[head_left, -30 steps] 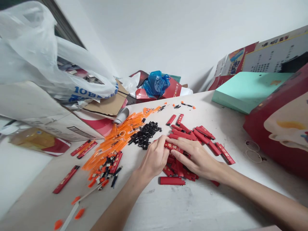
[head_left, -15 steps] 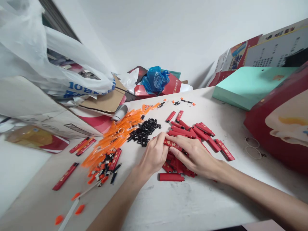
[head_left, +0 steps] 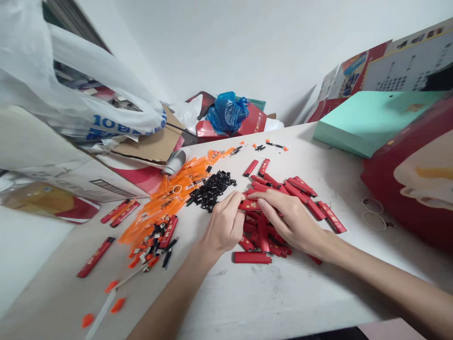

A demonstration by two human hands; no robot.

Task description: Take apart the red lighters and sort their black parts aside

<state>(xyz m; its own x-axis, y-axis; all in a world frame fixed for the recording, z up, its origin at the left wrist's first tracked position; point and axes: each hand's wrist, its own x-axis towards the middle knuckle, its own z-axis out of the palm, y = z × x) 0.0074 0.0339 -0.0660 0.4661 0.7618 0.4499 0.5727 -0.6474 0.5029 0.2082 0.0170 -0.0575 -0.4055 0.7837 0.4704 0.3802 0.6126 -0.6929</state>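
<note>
My right hand [head_left: 288, 217] holds a red lighter casing [head_left: 249, 205] with gold print between its thumb and fingers. My left hand [head_left: 224, 224] is closed at the casing's left end. Whatever its fingertips pinch there is small and mostly hidden. Beneath and behind both hands lies a loose pile of red lighter casings [head_left: 262, 233]. Just beyond my left hand is a heap of small black parts [head_left: 212, 189]. Farther left spread many translucent orange pieces [head_left: 170, 193], with small metal, black and orange bits at their near end.
Two red lighters with an orange piece between them, and a single red lighter [head_left: 95, 257], lie at the left. A white plastic bag [head_left: 88, 108] and carton [head_left: 102, 179] stand beyond them. On the right are a mint-green box [head_left: 368, 123] and a red bag [head_left: 417, 189].
The casing between my hands has shifted slightly left and up. My right fingers have drawn back a little, showing more of the pile. The view has tilted slightly.
</note>
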